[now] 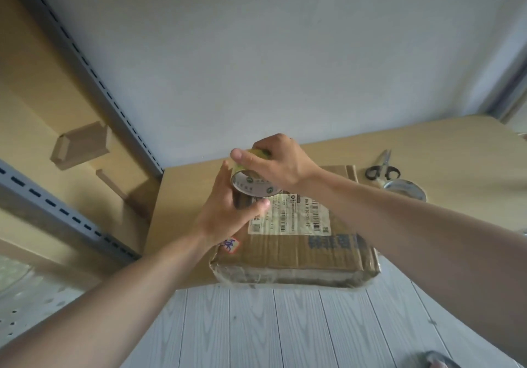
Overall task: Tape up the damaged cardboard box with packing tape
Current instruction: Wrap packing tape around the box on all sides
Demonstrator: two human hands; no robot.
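Over the dented cardboard box [299, 250], our left hand [225, 213] cups the packing tape roll [252, 186] from below, right hand [281, 162] clamps its top, probably to find the loose end.

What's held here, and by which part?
Both hands grip the yellowish packing tape roll: left hand round its lower side, right hand over its top.

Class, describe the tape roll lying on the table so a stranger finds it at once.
On the tan table, look right of the cardboard box. Beside the black-handled scissors lies a tape roll; unlike the other roll gripped by the left hand and right hand, it lies flat and untouched.
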